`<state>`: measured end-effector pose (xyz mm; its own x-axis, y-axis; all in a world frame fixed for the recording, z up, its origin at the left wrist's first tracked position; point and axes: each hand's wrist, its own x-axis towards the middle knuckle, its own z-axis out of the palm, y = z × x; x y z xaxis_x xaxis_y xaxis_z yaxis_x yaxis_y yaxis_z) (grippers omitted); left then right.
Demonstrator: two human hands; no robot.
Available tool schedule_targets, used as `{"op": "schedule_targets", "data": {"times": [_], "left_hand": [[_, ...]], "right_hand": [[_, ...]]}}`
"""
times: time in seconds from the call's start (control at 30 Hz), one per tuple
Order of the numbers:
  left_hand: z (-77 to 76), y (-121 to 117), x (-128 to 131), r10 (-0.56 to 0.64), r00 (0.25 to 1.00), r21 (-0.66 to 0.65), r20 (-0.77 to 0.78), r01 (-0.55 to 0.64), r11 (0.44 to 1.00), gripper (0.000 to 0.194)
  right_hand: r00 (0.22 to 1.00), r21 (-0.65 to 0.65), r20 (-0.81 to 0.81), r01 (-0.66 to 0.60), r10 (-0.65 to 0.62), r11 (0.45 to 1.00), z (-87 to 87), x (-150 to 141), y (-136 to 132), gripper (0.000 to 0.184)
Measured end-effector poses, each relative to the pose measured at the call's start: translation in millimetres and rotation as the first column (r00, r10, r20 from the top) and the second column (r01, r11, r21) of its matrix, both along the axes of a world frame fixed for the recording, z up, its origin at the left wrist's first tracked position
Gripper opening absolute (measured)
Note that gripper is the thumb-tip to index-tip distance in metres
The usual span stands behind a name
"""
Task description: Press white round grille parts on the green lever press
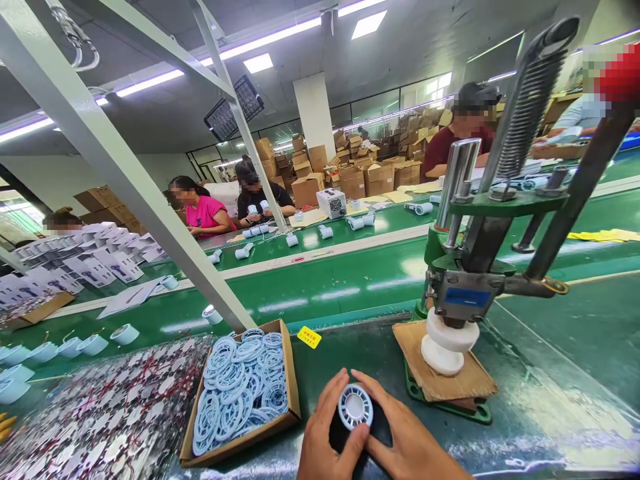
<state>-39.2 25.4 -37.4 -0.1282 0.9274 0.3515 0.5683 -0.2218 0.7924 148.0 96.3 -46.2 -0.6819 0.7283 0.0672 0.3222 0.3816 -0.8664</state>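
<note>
Between my two hands is a round light-blue fan housing [355, 406], its slotted ring and pale centre facing up. My left hand [323, 430] curls round its left side, the thumb pressed on the near edge. From the right, my right hand [400, 430] closes on the same piece with thumb and fingers. Left of my hands stands a cardboard box [294, 380] filled with light-blue slotted rings [240, 387]. On the right a green hand press [463, 280] holds a white round pad [453, 330] above a white base [443, 357].
Wired circuit boards [110, 407] cover the bench at far left, beside several light-blue cylinders [93, 345]. A yellow label [309, 337] lies behind the box. Beyond runs a green conveyor [320, 293] with loose parts. A slanted white post [150, 187] crosses the left. Co-workers sit opposite.
</note>
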Motion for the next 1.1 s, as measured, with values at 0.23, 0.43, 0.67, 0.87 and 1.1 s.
{"op": "schedule_targets", "data": {"times": [0.23,0.43,0.67,0.87,1.1], "left_hand": [[-9.6,-2,-1,0.145,0.983,0.074,-0.111,-0.138,0.988,0.051],[-24.2,-2,7,0.306,0.937,0.201,-0.169,-0.271,0.941,0.049],[-30.5,-5,7,0.287,0.945,0.140,-0.156,-0.266,0.954,0.051],[-30.4,-6,6,0.245,0.965,0.051,-0.093,-0.241,0.969,0.054],[-24.5,-7,10,0.285,0.924,0.134,-0.253,-0.259,0.957,0.050]], "right_hand": [[1.000,-0.021,-0.016,-0.006,0.006,1.000,-1.5,0,1,0.065],[0.999,-0.026,-0.046,-0.002,0.001,1.000,-8.9,-1,1,0.065],[0.999,-0.030,-0.040,-0.003,0.002,1.000,-10.4,0,2,0.067],[0.999,0.000,-0.035,-0.015,0.015,1.000,-11.9,0,2,0.066],[0.998,0.141,0.065,-0.036,0.027,0.989,-15.7,2,-2,0.069]]}}
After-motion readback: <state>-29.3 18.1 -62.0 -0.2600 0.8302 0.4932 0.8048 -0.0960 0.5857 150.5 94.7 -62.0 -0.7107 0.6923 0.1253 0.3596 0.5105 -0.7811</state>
